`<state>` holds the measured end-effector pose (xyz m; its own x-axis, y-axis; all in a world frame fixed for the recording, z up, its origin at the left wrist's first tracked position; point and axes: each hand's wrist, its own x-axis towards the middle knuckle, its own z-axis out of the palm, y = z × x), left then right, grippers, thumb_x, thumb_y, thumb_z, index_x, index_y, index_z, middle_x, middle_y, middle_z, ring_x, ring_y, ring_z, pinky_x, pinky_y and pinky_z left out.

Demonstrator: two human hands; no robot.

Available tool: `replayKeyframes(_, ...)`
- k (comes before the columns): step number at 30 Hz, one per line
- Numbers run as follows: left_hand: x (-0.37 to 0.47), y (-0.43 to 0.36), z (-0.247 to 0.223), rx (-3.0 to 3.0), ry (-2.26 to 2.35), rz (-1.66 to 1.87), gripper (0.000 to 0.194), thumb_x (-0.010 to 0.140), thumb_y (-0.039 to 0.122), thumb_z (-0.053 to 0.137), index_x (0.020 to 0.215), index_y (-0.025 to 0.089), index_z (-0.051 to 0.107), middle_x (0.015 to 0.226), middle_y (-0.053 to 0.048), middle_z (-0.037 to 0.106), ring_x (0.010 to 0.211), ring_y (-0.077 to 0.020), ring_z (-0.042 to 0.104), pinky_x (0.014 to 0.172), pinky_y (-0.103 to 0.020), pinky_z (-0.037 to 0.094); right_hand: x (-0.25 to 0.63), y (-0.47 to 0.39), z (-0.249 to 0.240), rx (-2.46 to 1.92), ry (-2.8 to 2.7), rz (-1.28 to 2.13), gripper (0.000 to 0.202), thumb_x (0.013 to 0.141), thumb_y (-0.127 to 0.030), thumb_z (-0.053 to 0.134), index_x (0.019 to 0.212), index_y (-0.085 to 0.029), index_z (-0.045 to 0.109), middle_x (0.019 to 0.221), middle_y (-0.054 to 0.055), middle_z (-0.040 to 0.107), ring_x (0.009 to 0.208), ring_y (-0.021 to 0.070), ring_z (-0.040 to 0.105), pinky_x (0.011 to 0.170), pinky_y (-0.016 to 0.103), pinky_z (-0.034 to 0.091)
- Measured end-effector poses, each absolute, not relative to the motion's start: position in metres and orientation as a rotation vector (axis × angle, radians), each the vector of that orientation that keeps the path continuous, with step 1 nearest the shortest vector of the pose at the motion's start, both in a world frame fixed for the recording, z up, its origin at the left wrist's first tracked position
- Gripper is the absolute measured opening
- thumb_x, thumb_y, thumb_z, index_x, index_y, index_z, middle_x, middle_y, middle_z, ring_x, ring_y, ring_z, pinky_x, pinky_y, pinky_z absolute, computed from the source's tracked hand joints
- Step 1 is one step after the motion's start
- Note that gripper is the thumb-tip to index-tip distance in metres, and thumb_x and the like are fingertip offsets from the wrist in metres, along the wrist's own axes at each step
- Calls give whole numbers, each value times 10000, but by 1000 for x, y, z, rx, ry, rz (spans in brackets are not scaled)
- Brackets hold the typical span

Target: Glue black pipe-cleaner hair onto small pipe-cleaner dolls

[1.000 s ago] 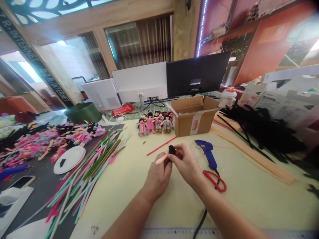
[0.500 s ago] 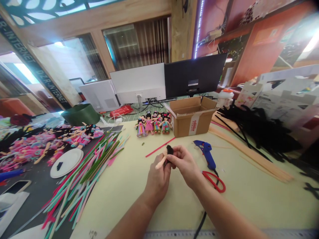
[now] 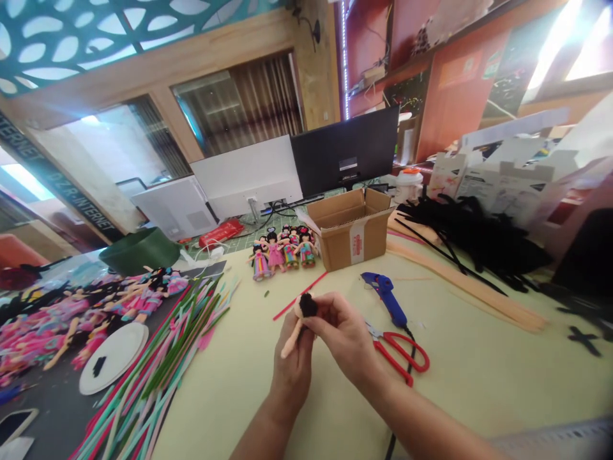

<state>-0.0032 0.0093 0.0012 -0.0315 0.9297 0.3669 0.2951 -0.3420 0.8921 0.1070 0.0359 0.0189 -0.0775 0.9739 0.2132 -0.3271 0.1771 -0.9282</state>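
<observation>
Between my two hands is a small unfinished doll (image 3: 297,317) of beige pipe cleaner, with black hair on its head and a beige limb pointing down to the left. My left hand (image 3: 293,354) is closed around its body from below. The thumb and fingers of my right hand (image 3: 338,322) pinch the black hair at the head. To the right, a blue glue gun (image 3: 387,297) lies on the table. Red-handled scissors (image 3: 400,351) rest below it, partly under my right forearm. Just beyond the doll lies a red pipe cleaner (image 3: 287,306).
Several finished dolls (image 3: 282,252) stand beside a cardboard box (image 3: 354,236). Coloured pipe cleaners (image 3: 177,358) are heaped at left, near a white plate (image 3: 117,351) and a pile of dolls (image 3: 62,319). Black pipe cleaners (image 3: 483,236) and beige ones (image 3: 469,287) lie at right.
The view has shifted right and tilted up. The doll has turned in my hands, showing more of its head and limb. More of the scissors is uncovered.
</observation>
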Motion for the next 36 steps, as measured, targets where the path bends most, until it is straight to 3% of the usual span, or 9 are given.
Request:
replayKeyframes(4, 0, 8, 0, 1581, 1299, 1496, 380, 929, 358, 479, 1274, 208, 534, 1190, -103, 606, 1082, -224, 569, 924, -353, 464, 109, 33, 19, -758, -1237, 1143, 143, 784, -212, 684, 918, -223, 632, 860, -9, 604, 770, 136, 570, 709, 260, 468)
replayKeyframes(7, 0, 7, -3, 1567, 1310, 1511, 370, 925, 368, 484, 1256, 215, 549, 1165, -95, 621, 1071, -224, 582, 917, -346, 473, 110, 30, 20, -785, -1280, 1097, 114, 801, -221, 679, 901, -221, 625, 870, 0, 621, 786, 147, 585, 731, 274, 477)
replayKeyframes(13, -3, 7, -6, 1605, 1316, 1527, 400, 938, 373, 461, 1297, 205, 516, 1223, -115, 597, 1090, -233, 580, 919, -366, 481, 109, 27, 24, -864, -1245, 1123, 393, 756, -191, 711, 1129, -244, 598, 915, 4, 642, 772, 144, 601, 716, 266, 498)
replayKeyframes(18, -2, 6, -3, 1635, 1337, 1516, 414, 945, 384, 442, 1318, 211, 496, 1244, -112, 593, 1155, -236, 549, 997, -396, 437, 111, 25, 30, -858, -1314, 1080, 241, 769, -192, 697, 1004, -237, 665, 892, 4, 675, 763, 151, 606, 705, 266, 482)
replayKeyframes(25, -1, 7, 0, 1642, 1302, 1540, 394, 942, 353, 461, 1308, 218, 509, 1279, -108, 577, 1213, -244, 518, 1020, -395, 421, 111, 26, 34, -868, -1291, 1148, 181, 765, -179, 693, 935, -219, 647, 866, 0, 647, 769, 153, 590, 713, 274, 476)
replayKeyframes(31, -1, 7, -1, 1635, 1300, 1516, 407, 944, 348, 457, 1329, 219, 490, 1238, -111, 592, 1107, -231, 575, 949, -383, 466, 117, 29, 32, -910, -1455, 910, 167, 781, -191, 692, 930, -239, 634, 980, 9, 621, 876, 169, 567, 737, 283, 436)
replayKeyframes(36, -2, 8, 1, 1679, 1353, 1496, 401, 944, 363, 450, 1309, 209, 509, 1183, -115, 607, 1092, -235, 567, 913, -373, 475, 120, 31, 31, -951, -1505, 881, 137, 816, -260, 672, 948, -247, 638, 954, 8, 665, 899, 188, 576, 787, 313, 420)
